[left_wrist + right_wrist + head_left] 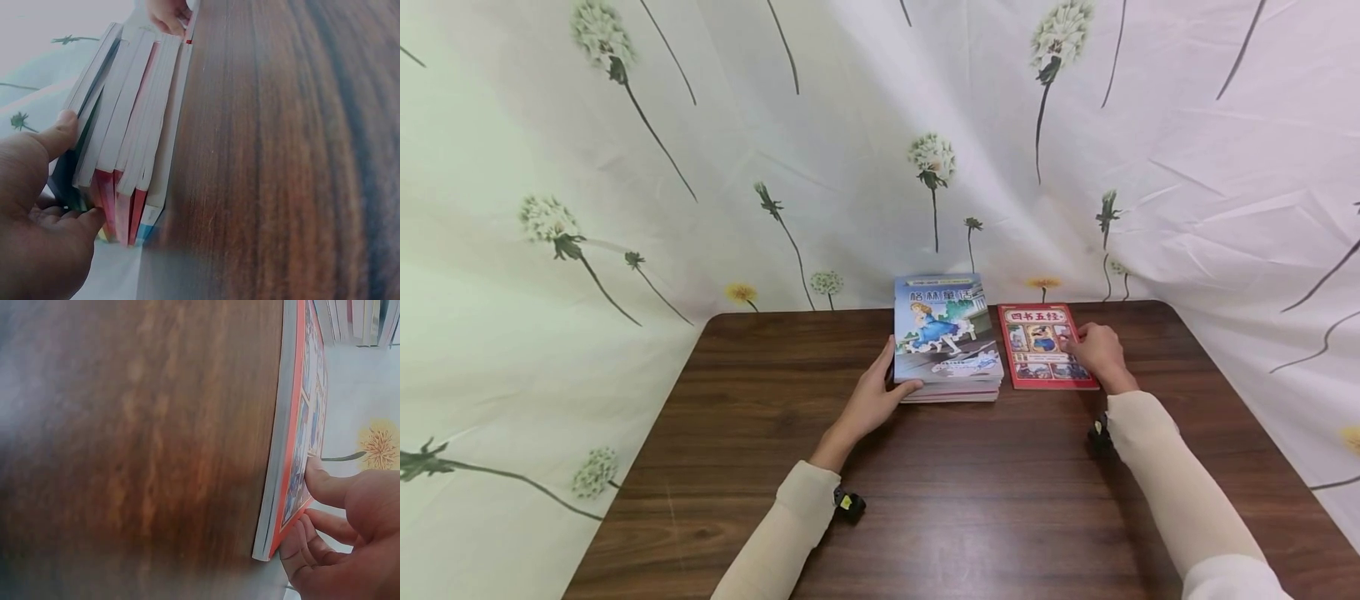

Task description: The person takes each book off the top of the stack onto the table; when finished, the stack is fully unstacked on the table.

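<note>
Red book (1043, 343) lies on the table (985, 500) just right of the book stack (942, 337), its edge pinched by the right hand (1099, 354), while the left hand (872, 396) grips the stack, whose uneven layers may slide if pushed sideways.

I see smooth, faintly shiny wood grain on the bench (970, 500), lower frame. The book stack (943, 333) and red book (1039, 340) have smooth paper covers, with matt page edges (130, 131); the cloth (850, 125) up top looks creased, softly lustrous to me.
</note>
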`<state>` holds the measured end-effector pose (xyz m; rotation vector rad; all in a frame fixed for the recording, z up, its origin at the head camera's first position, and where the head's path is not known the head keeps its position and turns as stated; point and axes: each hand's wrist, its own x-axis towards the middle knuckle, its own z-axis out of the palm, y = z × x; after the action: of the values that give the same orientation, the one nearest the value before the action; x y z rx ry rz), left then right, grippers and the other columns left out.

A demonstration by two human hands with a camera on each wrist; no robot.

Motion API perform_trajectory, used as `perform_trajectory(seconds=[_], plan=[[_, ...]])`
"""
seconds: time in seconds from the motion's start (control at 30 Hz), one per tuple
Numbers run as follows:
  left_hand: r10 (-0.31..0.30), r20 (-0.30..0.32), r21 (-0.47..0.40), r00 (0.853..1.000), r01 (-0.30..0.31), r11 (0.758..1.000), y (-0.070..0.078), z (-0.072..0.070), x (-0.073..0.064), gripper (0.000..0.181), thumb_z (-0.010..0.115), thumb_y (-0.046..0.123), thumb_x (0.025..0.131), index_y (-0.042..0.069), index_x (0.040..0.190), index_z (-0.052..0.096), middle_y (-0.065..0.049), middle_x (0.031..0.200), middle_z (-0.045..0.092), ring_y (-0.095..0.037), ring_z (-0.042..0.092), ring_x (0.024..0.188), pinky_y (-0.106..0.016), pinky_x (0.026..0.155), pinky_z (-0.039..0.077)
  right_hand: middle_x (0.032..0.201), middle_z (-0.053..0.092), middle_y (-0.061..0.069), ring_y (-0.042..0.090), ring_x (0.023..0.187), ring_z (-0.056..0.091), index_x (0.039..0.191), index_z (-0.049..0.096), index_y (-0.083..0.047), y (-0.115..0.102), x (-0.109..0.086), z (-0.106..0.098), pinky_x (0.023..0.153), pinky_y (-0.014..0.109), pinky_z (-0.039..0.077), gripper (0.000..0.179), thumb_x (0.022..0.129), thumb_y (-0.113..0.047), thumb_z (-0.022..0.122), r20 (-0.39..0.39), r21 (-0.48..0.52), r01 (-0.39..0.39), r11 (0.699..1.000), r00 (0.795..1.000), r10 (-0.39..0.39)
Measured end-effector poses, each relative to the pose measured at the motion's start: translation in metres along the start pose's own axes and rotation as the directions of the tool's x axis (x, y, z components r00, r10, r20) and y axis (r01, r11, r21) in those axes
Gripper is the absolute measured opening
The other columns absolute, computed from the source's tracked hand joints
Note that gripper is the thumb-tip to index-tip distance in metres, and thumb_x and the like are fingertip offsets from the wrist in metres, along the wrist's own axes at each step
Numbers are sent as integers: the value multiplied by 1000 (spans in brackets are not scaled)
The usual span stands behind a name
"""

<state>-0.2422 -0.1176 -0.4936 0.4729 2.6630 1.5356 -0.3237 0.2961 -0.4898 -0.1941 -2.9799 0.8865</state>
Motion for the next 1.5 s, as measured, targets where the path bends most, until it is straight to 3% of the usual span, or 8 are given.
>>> perform_trajectory(seconds=[0.53,0.77,0.9,1.03,1.17,1.4,1.5], plan=[[-2,-8,11,1000,2,1000,-1,1,0,98,71,45,102,18,172,8,-4,180,6,-27,16,166,-51,132,27,126,61,38,44,107,61,136,56,19,1,7,5,99,61,51,54,104,-24,66,36,-2,-23,1000,999,23],[-7,0,27,1000,7,1000,-1,1,1,99,70,46,102,18,172,7,-5,181,6,-28,15,166,-51,132,27,123,60,35,43,106,59,129,61,17,-4,4,1,98,61,51,49,103,-23,68,0,12,4,1000,1000,-4],[-6,-3,29,1000,6,1000,0,1,1,99,71,47,102,18,172,7,-5,181,6,-28,16,166,-51,132,27,125,64,35,41,106,61,128,63,14,-16,1,-3,94,59,53,42,104,-21,65,-11,55,35,998,999,-35],[-22,-4,4,1000,22,1000,0,1,0,101,71,48,101,20,173,5,-3,181,6,-28,16,166,-50,131,29,117,72,31,35,97,71,125,68,10,-32,-3,-8,77,42,58,35,105,-19,62,28,131,64,989,997,-68],[-45,0,-39,999,45,998,1,2,-1,104,72,46,101,20,173,2,-7,181,5,-27,15,166,-47,130,31,116,75,29,32,93,75,125,69,8,-52,-7,-14,68,27,56,33,108,-19,59,82,188,101,977,990,-118],[-49,18,-56,999,50,997,4,0,-2,104,71,46,102,20,173,0,-6,181,4,-27,14,167,-48,131,29,113,75,28,41,97,76,127,70,6,-89,-14,-19,68,33,58,40,112,-27,55,120,179,230,956,960,-253],[-53,24,-48,998,54,997,4,1,-2,103,70,47,102,20,173,-1,-5,181,2,-27,13,167,-48,132,28,111,75,27,39,93,76,129,70,5,-103,-14,-19,66,32,56,45,113,-33,52,138,177,262,949,948,-288]])
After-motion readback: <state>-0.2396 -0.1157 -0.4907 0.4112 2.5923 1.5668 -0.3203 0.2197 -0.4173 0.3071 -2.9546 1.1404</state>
